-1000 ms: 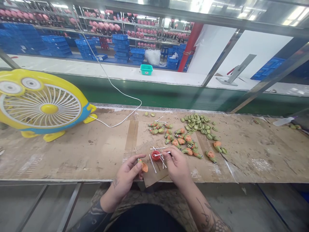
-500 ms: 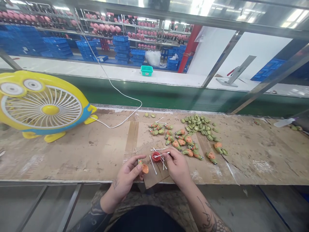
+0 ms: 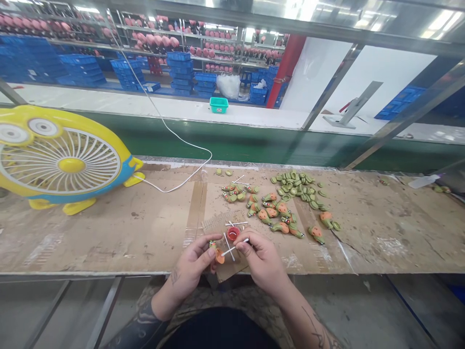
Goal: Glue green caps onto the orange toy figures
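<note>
My left hand (image 3: 196, 258) pinches a small green and orange figure (image 3: 220, 257) near the table's front edge. Between the fingertips of my right hand (image 3: 262, 257) is a cotton swab (image 3: 229, 251), its left tip at the figure's orange part. Just behind the hands stands a small red pot (image 3: 233, 233) with red inside. Loose swabs (image 3: 226, 241) lie around the pot, some on a cardboard piece (image 3: 228, 273). Behind and right of my right hand are several green and orange figures (image 3: 271, 212), with a heap of green oval pieces (image 3: 293, 184) beyond them.
A yellow and blue fan (image 3: 71, 165) stands at the left, its white cable (image 3: 178, 138) running up and back. Behind the cardboard-covered table (image 3: 156, 232) a green basket (image 3: 219, 105) sits on a white ledge. A clear bottle (image 3: 423, 181) lies at the right.
My right hand has brought the swab from the red pot over to the orange part of the figure. My left hand still holds the figure. The view has shifted slightly.
</note>
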Tool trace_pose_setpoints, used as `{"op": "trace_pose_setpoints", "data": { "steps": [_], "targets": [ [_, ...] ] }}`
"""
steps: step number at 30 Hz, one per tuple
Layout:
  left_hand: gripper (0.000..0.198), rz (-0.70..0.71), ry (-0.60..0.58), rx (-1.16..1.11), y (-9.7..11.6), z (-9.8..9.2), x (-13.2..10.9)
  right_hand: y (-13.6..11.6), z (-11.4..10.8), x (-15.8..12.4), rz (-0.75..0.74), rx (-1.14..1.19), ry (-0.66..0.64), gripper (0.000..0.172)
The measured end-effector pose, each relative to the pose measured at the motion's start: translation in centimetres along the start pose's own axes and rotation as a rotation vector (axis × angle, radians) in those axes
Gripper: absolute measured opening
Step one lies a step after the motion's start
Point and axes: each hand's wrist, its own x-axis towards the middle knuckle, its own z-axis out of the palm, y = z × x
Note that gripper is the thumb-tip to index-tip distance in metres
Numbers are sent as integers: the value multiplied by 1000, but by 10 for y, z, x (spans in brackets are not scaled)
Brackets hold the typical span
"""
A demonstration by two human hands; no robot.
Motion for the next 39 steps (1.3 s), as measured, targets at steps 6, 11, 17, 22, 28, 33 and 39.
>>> {"op": "trace_pose_setpoints", "data": {
  "steps": [6,11,17,22,28,33,39],
  "targets": [
    [56,-80,20,-20,0,-1,-3,13,-8,6,34,-27,69,24],
    [59,-97,89,-31,-1,-2,-2,37,-10,18,72,-201,142,22],
    [58,-30,121,62,5,-8,-10,47,-44,26,167,-470,116,38],
    [65,-47,239,161,16,-21,-22,67,-148,51,423,-842,396,37],
    [60,2,247,189,18,-10,-23,92,-204,71,674,-1087,316,29],
    [62,27,199,184,14,-4,-19,104,-197,71,700,-1155,252,30],
    [66,25,201,181,15,-2,-18,88,-196,60,578,-1059,284,29]
  ]
}}
